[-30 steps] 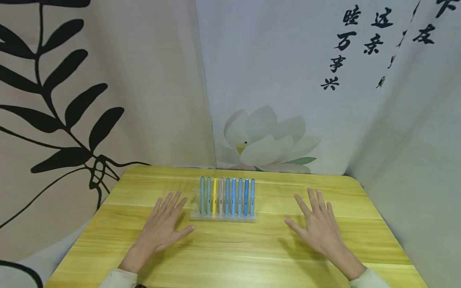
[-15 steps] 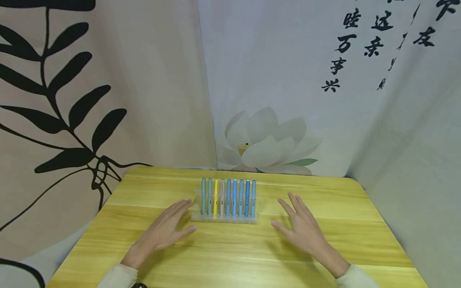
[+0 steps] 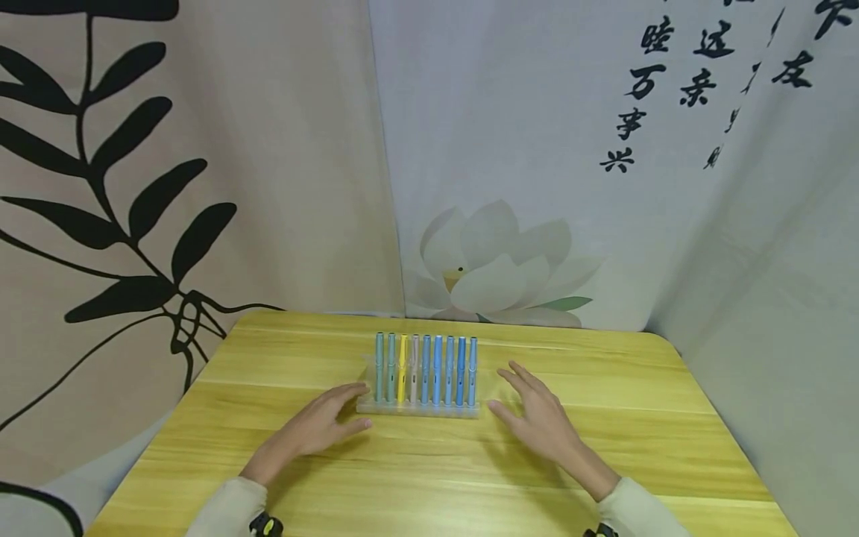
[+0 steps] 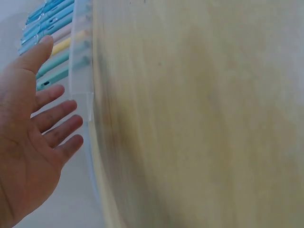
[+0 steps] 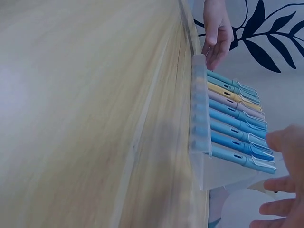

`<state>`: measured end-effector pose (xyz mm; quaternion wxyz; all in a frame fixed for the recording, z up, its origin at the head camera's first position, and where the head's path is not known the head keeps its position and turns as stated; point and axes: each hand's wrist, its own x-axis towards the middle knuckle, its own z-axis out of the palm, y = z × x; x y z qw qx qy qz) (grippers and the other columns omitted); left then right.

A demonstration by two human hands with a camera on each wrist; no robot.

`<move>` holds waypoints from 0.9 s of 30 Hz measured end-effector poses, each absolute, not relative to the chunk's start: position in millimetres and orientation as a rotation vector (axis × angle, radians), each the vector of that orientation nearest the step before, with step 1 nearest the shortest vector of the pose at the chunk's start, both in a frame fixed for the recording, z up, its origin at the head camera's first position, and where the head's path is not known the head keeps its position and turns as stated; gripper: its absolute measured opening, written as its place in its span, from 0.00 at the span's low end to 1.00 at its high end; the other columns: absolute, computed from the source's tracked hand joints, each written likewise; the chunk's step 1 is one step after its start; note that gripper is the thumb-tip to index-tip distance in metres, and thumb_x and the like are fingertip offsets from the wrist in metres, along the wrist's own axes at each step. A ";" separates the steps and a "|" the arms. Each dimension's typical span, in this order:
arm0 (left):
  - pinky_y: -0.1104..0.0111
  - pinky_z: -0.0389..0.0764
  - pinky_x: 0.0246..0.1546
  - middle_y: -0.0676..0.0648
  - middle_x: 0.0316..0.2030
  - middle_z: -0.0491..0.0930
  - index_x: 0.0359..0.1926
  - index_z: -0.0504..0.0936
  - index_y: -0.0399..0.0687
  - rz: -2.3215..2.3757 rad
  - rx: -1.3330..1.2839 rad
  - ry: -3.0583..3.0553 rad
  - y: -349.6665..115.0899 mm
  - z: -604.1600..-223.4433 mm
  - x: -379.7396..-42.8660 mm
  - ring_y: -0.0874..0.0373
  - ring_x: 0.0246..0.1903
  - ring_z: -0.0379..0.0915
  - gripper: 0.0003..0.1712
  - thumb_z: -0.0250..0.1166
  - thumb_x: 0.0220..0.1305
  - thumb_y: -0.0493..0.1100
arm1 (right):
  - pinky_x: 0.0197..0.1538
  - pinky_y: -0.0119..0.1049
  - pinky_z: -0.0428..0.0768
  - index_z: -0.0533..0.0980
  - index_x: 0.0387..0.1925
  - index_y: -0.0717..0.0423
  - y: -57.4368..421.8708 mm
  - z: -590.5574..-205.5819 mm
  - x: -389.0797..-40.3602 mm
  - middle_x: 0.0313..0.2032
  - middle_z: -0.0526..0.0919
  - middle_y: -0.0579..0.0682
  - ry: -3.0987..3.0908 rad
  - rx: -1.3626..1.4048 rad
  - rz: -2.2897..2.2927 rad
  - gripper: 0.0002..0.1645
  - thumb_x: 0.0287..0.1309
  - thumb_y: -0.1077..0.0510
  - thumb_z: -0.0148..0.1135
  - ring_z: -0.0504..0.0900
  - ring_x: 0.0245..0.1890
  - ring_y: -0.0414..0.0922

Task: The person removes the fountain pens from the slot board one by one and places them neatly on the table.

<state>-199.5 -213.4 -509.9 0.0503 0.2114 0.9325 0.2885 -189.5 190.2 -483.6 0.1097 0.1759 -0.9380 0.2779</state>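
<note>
A clear plastic pen rack [image 3: 417, 410] stands on the table with several capped pens upright in a row. From left to right they run green, a yellow pen [image 3: 402, 369], a pale pinkish one, then several blue pens [image 3: 438, 371]. My left hand [image 3: 315, 425] is at the rack's left end, fingers extended; whether its fingertips touch the plastic I cannot tell. Right of the rack, my right hand [image 3: 542, 424] hovers a little apart from it, fingers spread and thumb towards the rack. Clips on the pens show in the right wrist view, near my right thumb [image 5: 280, 140].
The wooden table [image 3: 403, 477] has its far edge just behind the rack. Behind it hangs a pale curtain [image 3: 510, 134] printed with a lotus, dark leaves and black characters. Dark bands [image 3: 266, 524] sit at the sleeve cuffs.
Both hands have moved inward towards the rack's two ends, the right hand travelling further to the left. The rack and pens stay in place on the table.
</note>
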 end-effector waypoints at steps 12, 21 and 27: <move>0.41 0.67 0.67 0.42 0.63 0.78 0.65 0.77 0.43 1.096 0.681 2.716 -218.5 -519.1 -213.4 0.39 0.67 0.69 0.30 0.66 0.71 0.55 | 0.63 0.60 0.74 0.75 0.66 0.57 173.3 -486.4 -206.0 0.68 0.75 0.60 -2.778 0.484 1.019 0.33 0.69 0.41 0.63 0.74 0.66 0.61; 0.48 0.76 0.60 0.46 0.56 0.83 0.59 0.83 0.45 1.145 0.657 2.720 -215.8 -522.5 -218.1 0.47 0.58 0.77 0.23 0.66 0.71 0.54 | 0.55 0.56 0.82 0.77 0.62 0.63 164.5 -494.6 -218.1 0.60 0.81 0.60 -2.726 0.409 1.235 0.26 0.68 0.55 0.67 0.82 0.56 0.61; 0.63 0.82 0.49 0.48 0.51 0.86 0.55 0.85 0.44 1.195 0.673 2.725 -215.2 -525.6 -219.0 0.57 0.46 0.80 0.18 0.68 0.70 0.49 | 0.51 0.48 0.85 0.79 0.59 0.62 157.8 -499.2 -222.9 0.55 0.85 0.58 -2.687 0.359 1.363 0.23 0.67 0.55 0.68 0.86 0.50 0.56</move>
